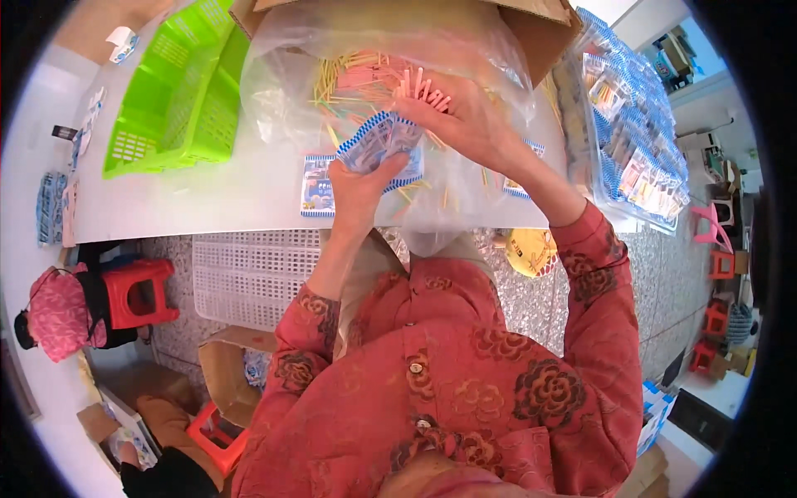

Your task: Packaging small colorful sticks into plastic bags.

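Note:
My left hand is closed on a blue-and-white plastic packet, held tilted above the table. Close beside its upper end, my right hand grips a bundle of thin pink sticks, their ends poking up from the fingers. Whether the sticks' lower ends are inside the packet I cannot tell. Behind both hands, loose pink, yellow and green sticks lie on a clear plastic bag that spills from a cardboard box. Another packet lies flat under my left hand, and one more lies partly behind my right forearm.
A bright green basket stands at the left. On the right, a clear bin holds many stick-filled packets. Below the table edge are a white crate, a red stool and a yellow round object. Other people sit at the left.

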